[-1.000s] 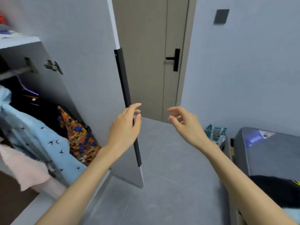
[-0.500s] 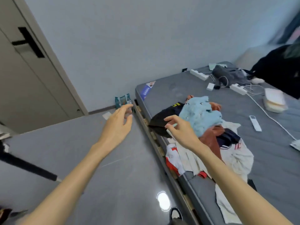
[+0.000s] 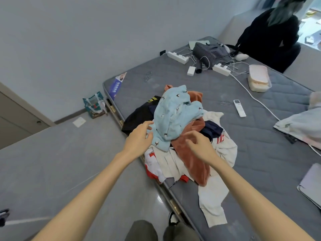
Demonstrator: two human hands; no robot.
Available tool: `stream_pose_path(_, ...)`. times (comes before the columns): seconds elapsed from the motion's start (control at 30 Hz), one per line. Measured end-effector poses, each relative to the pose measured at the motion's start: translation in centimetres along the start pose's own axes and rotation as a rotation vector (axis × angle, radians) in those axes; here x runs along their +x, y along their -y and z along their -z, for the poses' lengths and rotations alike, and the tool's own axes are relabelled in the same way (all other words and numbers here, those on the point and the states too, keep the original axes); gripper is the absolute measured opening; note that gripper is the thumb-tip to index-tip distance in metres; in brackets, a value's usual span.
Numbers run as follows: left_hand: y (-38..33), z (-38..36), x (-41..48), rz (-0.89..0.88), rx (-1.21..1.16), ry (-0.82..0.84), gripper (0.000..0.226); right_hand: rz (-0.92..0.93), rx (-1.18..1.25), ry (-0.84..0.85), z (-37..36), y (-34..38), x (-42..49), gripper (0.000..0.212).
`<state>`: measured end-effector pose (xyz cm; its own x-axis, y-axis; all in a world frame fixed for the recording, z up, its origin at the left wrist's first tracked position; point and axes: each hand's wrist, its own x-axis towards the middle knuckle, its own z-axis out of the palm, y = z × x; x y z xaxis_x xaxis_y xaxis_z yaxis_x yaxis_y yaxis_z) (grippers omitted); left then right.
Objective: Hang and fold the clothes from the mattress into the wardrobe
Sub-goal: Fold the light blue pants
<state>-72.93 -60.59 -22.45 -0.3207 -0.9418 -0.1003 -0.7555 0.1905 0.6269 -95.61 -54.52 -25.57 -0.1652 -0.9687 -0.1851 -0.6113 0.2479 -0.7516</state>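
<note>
Left hand (image 3: 139,139) now touches blue garment (image 3: 173,115), right hand (image 3: 199,145) above rust garment (image 3: 192,160).

Fleecy blue garment (image 3: 173,117); quilted matt mattress (image 3: 251,153).

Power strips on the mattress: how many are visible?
2. The left power strip lies near the far edge of the mattress; the right power strip lies just before the grey bag. The bag may hide more.
</note>
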Motion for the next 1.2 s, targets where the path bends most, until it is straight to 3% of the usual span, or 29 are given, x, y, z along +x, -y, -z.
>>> stream_pose_path(0.53,9.7,-7.9,20.8,0.052,0.029,0.224,0.041,-0.206,-0.105,0.119,-5.8,-5.4,20.9,0.032)
stream_pose_path(0.73,13.0,-9.5,27.8,0.044,0.022,0.339,0.042,-0.32,-0.179,0.302,-10.4,-6.6,28.0,0.045)
stream_pose_path(0.83,13.9,-9.7,29.8,0.031,-0.002,0.391,0.042,-0.403,-0.22,0.413,-12.5,-7.5,30.0,0.051)
stream_pose_path(0.93,14.4,-9.4,30.9,0.008,-0.003,0.449,0.043,-0.481,-0.244,0.373,-14.1,-8.1,30.8,0.05)
stream_pose_path(1.2,12.7,-9.0,30.6,-0.037,-0.001,0.572,0.044,-0.465,-0.546,0.472,-12.1,-8.3,29.2,0.035)
